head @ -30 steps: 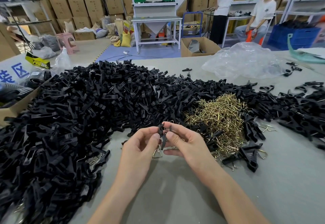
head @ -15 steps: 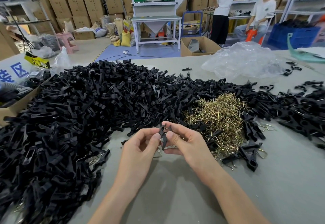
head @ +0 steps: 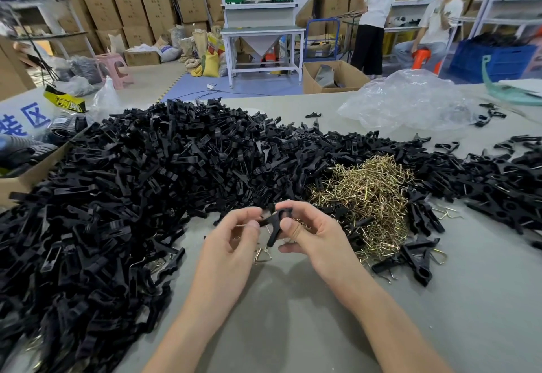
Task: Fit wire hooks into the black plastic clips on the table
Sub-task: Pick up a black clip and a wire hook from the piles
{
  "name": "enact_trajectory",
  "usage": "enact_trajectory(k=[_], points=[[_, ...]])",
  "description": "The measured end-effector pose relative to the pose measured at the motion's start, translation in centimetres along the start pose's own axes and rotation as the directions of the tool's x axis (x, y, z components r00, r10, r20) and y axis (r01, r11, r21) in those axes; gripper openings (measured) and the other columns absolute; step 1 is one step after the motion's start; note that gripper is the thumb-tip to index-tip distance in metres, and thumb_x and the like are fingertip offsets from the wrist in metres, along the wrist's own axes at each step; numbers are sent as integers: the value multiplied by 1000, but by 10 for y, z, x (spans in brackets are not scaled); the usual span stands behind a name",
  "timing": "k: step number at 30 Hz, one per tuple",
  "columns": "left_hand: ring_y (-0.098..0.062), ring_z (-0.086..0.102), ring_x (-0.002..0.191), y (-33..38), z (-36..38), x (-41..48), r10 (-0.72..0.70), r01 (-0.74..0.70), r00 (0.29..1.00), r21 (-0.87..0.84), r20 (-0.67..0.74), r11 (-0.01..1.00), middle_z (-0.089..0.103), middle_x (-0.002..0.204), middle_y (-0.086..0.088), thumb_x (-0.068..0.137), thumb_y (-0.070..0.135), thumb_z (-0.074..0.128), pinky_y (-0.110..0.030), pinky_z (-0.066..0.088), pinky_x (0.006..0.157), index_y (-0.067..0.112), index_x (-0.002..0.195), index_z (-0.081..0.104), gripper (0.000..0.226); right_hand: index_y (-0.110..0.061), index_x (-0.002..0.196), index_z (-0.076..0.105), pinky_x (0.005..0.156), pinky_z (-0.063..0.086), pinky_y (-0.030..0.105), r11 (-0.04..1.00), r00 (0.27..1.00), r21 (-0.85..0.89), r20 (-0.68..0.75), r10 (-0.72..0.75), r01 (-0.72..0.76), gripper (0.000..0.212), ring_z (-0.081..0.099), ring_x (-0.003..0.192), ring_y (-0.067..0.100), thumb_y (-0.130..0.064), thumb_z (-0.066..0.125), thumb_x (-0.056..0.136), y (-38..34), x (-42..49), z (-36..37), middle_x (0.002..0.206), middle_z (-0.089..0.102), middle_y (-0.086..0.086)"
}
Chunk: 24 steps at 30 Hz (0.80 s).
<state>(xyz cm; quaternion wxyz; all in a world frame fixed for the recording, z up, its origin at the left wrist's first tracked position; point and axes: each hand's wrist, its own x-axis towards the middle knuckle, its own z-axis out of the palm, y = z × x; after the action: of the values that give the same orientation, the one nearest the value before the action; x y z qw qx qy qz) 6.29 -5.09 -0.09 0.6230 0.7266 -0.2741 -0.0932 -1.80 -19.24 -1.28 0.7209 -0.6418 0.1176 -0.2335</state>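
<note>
Black plastic clip [head: 277, 224] tilted, pinched above gold wire hooks [head: 369, 193]

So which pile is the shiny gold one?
The small heap of wire hooks, just beyond the right hand. Every other heap, like the big one of black clips on the left, is black.

Single head-worn view, wide-angle, facing forward and down over the table [head: 293, 328]. Close on one clip [head: 275, 230] at centre; clip heap [head: 117, 196] toward ten o'clock, wire pile [head: 366, 185] toward two, shelves [head: 258, 0] far off at twelve.
</note>
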Motion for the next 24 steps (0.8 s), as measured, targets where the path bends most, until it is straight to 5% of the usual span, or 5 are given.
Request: enact_trajectory(k=[7, 12, 17, 21, 24], points=[[-5, 49, 97, -15, -17, -2, 117, -257, 963, 694, 242, 673, 54, 99, 22, 92, 54, 51, -24, 39, 84, 36, 110, 62, 27, -21, 109, 70, 71, 60, 26, 996, 979, 88, -202, 3, 15, 23, 73, 81, 13, -3, 63, 96, 0, 4, -8, 100, 68, 1], [-3, 41, 97, -17, -14, -2, 110, -308, 946, 743, 304, 594, 49, 98, 21, 91, 62, 52, -21, 30, 80, 41, 109, 64, 30, -18, 110, 69, 71, 59, 24, 993, 974, 114, -227, 6, 20, 25, 72, 82, 12, 0, 62, 96, -1, 4, -7, 99, 67, 0], [-15, 61, 78, -15, -9, -2, 304, -440, 895, 765, 328, 471, 60, 83, 12, 89, 39, 68, -29, 47, 68, 29, 85, 72, 12, -18, 108, 69, 70, 59, 22, 988, 973, 151, -232, 16, 20, 25, 74, 83, 14, 2, 61, 95, -2, 4, -6, 103, 67, 5], [-4, 57, 75, -13, -9, 0, 253, -273, 959, 653, 127, 706, 62, 81, 17, 97, 40, 54, -20, 41, 66, 34, 86, 64, 15, -17, 108, 70, 71, 59, 22, 972, 979, 233, -197, 56, -9, 26, 75, 91, 21, 3, 61, 94, 0, 7, -5, 109, 69, 13], [-1, 58, 63, -6, -9, 3, 40, -14, 991, 192, -131, 981, 70, 75, 8, 96, 36, 61, -14, 44, 61, 31, 81, 69, 17, -22, 104, 74, 76, 59, 23, 963, 993, 267, -105, 52, -22, 26, 75, 98, 26, -1, 63, 94, 2, 5, -4, 100, 74, 3]])
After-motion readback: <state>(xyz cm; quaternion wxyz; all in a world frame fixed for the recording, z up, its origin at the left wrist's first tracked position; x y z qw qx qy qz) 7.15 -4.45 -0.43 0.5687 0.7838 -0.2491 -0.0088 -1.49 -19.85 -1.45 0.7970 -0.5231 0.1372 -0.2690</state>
